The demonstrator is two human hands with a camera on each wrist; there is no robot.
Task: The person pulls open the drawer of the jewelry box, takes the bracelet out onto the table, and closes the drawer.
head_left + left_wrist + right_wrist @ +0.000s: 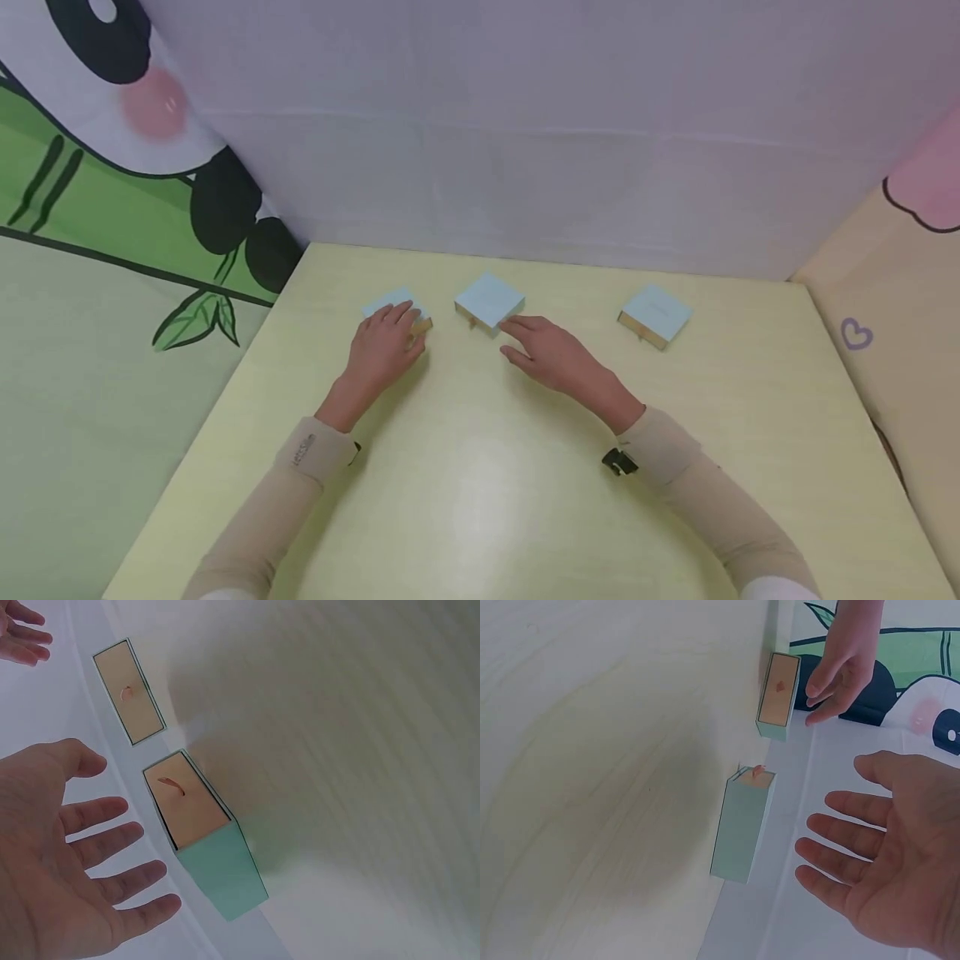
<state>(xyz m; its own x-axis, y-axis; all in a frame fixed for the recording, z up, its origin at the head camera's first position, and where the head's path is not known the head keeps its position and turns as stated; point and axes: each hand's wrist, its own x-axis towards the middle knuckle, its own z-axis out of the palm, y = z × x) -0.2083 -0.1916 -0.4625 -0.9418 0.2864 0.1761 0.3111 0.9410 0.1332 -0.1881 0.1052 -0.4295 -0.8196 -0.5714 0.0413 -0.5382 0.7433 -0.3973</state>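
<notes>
Three small light-blue boxes with tan fronts and little pull loops sit on the table. Over the left box (397,296) hovers my left hand (384,344), partly covering it in the head view. Its fingers (105,844) are spread, and the left wrist view shows a gap between them and the box front (184,814). My right hand (557,354) is beside the middle box (489,298), fingertips near its right corner. In the right wrist view these fingers (847,836) are extended, apart from that box. Farther right lies the right box (655,315), with no hand near it.
The pale yellow table (465,467) ends at a plain lilac backdrop (525,167) behind the boxes. A panel with cartoon shapes (135,192) stands on the left, and a beige panel (900,350) on the right.
</notes>
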